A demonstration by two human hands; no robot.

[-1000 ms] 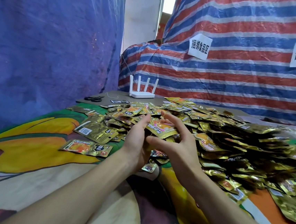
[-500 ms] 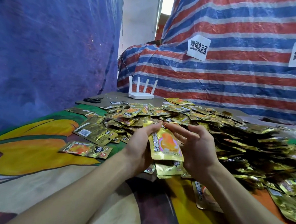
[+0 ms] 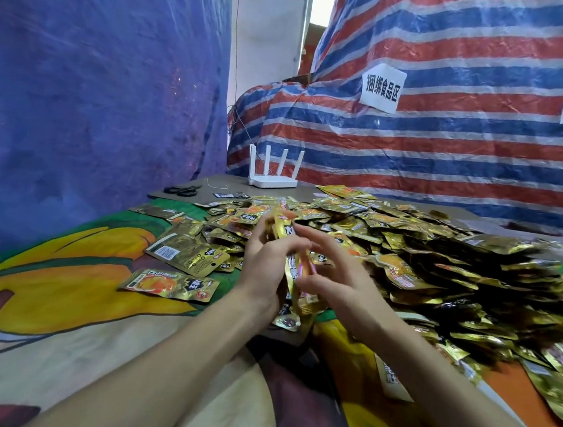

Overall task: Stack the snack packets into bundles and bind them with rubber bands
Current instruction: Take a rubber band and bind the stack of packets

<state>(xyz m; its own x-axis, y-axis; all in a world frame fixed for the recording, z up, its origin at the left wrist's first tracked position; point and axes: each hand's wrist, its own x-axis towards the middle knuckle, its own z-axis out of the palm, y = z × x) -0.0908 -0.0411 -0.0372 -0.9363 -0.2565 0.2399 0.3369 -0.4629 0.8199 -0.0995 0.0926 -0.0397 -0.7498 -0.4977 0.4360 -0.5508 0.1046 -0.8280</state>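
A big heap of gold snack packets [image 3: 423, 261] covers the table from the middle to the right. My left hand [image 3: 263, 263] grips a thin stack of packets [image 3: 294, 266] held upright on edge, its top reaching above the fingers. My right hand [image 3: 336, 273] is beside the stack with fingers spread and relaxed, its fingertips touching the stack's right face. A loose packet [image 3: 170, 283] lies flat to the left, and a larger gold one [image 3: 188, 254] behind it. No rubber band is visible.
The table carries a colourful printed cloth [image 3: 59, 295]. At the back stand a white router [image 3: 271, 174] and black scissors [image 3: 182, 190] on a grey board. A blue tarp wall rises on the left, a striped tarp [image 3: 452, 143] behind.
The packets went from lying flat in my hands to standing on edge in my left hand. My right hand opened and moved to the stack's right side.
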